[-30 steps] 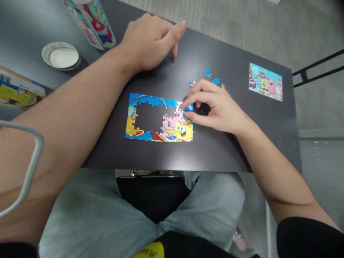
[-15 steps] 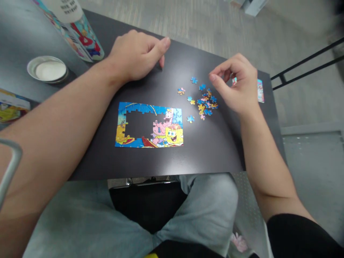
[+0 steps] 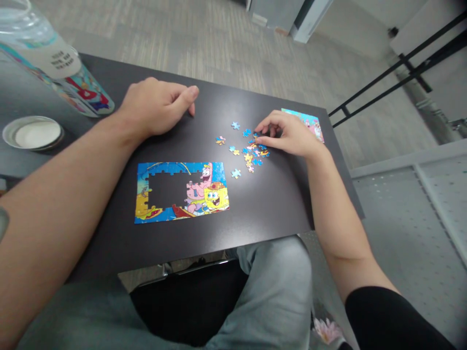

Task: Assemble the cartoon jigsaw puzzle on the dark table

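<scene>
A cartoon jigsaw puzzle (image 3: 216, 197) lies flat on the dark table, its frame and right side joined around a bare gap. To its upper right is a loose pile of small puzzle pieces (image 3: 248, 158), with several single pieces around it. My right hand (image 3: 288, 133) reaches over the pile's far right edge, thumb and index fingertip slightly apart at the pieces. Nothing is seen lifted in it. Loosely curled, my left hand (image 3: 156, 106) rests on the table above the puzzle, with no object showing in its fingers.
A small colourful picture card (image 3: 310, 124) lies behind my right hand at the table's (image 3: 255, 223) far right corner. On the left stand a clear bottle with a printed label (image 3: 82, 92) and a round tin (image 3: 32, 133). Black rails (image 3: 383, 80) run beyond the right edge.
My right hand has lowered from beside the pile onto its pieces. My left hand keeps its resting pose. The whole view has shifted and tilted.
</scene>
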Motion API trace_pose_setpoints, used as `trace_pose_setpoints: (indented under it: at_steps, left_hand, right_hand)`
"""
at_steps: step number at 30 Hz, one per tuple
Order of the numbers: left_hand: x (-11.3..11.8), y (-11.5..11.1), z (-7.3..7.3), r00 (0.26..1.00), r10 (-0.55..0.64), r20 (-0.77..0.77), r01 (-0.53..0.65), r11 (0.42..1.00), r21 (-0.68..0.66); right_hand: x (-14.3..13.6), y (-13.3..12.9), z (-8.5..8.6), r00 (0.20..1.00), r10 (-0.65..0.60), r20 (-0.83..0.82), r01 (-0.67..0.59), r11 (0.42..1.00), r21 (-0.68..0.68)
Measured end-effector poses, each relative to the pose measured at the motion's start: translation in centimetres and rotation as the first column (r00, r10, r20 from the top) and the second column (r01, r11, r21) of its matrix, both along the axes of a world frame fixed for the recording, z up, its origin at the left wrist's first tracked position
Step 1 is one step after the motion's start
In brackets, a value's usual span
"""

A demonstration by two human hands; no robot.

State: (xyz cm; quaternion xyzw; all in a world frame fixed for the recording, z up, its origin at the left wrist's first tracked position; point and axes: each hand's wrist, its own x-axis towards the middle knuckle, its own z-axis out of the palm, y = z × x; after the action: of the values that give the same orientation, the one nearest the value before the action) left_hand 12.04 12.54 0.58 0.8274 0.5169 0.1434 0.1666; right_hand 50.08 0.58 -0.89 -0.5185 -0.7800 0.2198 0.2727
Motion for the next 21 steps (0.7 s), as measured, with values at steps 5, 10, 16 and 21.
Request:
trace_pose_setpoints:
  at_steps: [5, 10, 16, 21]
  left_hand:
    - [0.0, 0.1, 0.1, 1.000, -0.022, -0.021, 0.022, 0.999, 0.024]
    - [0.1, 0.2, 0.1, 0.999, -0.026, -0.042, 0.027, 0.999, 0.020]
    - [-0.2, -0.1, 0.0, 1.000, -0.024, -0.001, 0.024, 1.000, -0.004]
    - [-0.1, -0.2, -0.1, 0.999, -0.040, 0.029, 0.040, 0.999, 0.021]
  right_hand:
    - [-0.3, 0.1, 0.1, 0.998, -0.015, -0.054, 0.010, 0.996, -0.091]
    - [-0.4, -0.1, 0.5, 0.989, -0.075, -0.128, 0.046, 0.976, -0.215]
    - [-0.7, -0.1, 0.1, 0.975, -0.091, -0.202, 0.055, 0.982, -0.180]
    - [-0.1, 0.2, -0.7, 0.983, -0.089, -0.158, 0.080, 0.995, -0.063]
